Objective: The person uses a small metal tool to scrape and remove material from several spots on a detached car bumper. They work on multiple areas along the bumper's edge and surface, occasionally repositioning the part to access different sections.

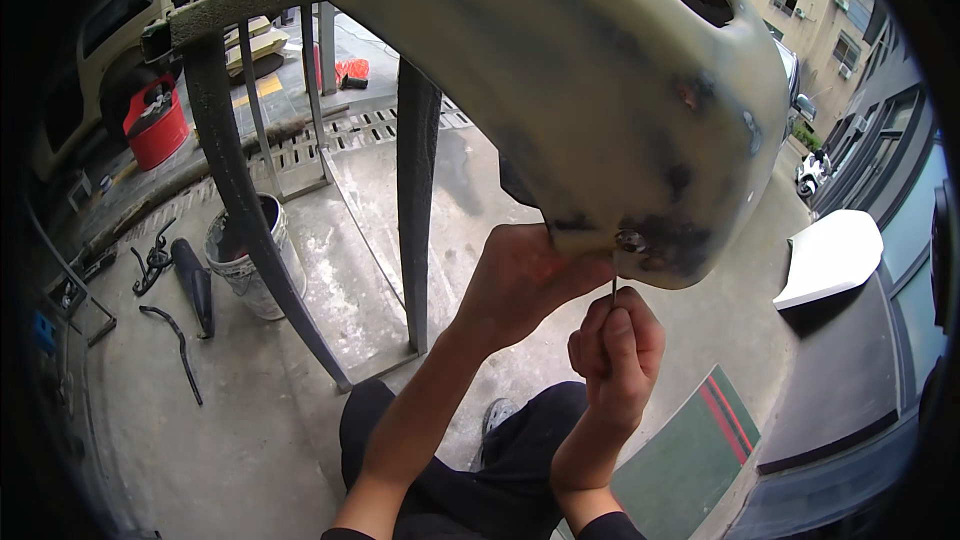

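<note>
A large beige-green vehicle bumper [600, 80] with dark, scorched-looking patches rests slanting across the top of the view. At its lower end, near a blackened spot with a small hole [631, 239], my left hand [520, 275] holds the bottom edge; its fingertips are mostly hidden behind the panel. My right hand [622, 350] is closed in a pinch around a thin metal rod-like tool [614, 280]. The rod points upward, its upper end close to the blackened spot. Whether it touches the bumper I cannot tell.
A dark metal frame stand [418, 210] supports the bumper on the left. Beside it stand a dirty white bucket [275, 285] and a red tub [158, 135]. Black curved parts [195, 285] lie on the concrete. At right are a green board [690, 460] and a white panel [835, 252].
</note>
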Tool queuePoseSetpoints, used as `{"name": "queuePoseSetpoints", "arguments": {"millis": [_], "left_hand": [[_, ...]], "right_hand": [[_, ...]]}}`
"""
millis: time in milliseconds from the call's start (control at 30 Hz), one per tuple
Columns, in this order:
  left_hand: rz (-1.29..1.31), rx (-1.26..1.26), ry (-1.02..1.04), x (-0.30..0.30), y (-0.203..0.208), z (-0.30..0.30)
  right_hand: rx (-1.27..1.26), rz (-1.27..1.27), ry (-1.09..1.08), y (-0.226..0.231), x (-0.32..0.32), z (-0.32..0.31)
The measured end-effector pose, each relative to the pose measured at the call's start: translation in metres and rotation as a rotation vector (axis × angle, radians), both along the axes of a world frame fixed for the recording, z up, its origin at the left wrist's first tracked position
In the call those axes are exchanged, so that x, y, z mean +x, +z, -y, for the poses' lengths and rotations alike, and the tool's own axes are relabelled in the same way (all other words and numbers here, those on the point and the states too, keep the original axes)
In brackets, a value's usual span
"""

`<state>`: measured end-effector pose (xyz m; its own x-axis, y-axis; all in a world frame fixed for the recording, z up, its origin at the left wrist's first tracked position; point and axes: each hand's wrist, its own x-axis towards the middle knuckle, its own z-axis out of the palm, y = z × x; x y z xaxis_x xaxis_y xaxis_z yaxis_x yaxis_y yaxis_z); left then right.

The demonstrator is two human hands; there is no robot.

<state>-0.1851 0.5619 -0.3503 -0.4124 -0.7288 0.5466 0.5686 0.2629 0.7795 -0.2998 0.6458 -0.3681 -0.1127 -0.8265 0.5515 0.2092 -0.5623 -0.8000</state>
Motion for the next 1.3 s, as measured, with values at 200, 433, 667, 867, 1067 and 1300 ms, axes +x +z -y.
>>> {"name": "queuePoseSetpoints", "arguments": {"millis": [200,433,667,867,1067,1300], "left_hand": [[-0.202,0.091,-0.119,-0.014,-0.007,0.007],[-0.306,0.205,-0.264,-0.024,-0.013,0.008],[-0.100,0.034,-0.089,-0.009,0.001,0.005],[-0.017,-0.053,-0.076,0.005,0.005,0.008],[-0.035,-0.074,-0.088,0.003,0.004,0.010],[0.031,-0.127,0.010,-0.001,-0.002,0.011]], "right_hand": [[-0.003,0.048,-0.031,-0.001,0.008,0.002],[-0.043,0.174,0.056,-0.008,0.017,0.004],[0.027,0.260,0.063,-0.005,0.022,-0.001],[0.065,0.312,0.108,-0.003,0.026,-0.003],[0.059,0.356,0.173,-0.001,0.028,-0.002],[0.033,0.445,0.229,-0.002,0.030,0.002]]}}
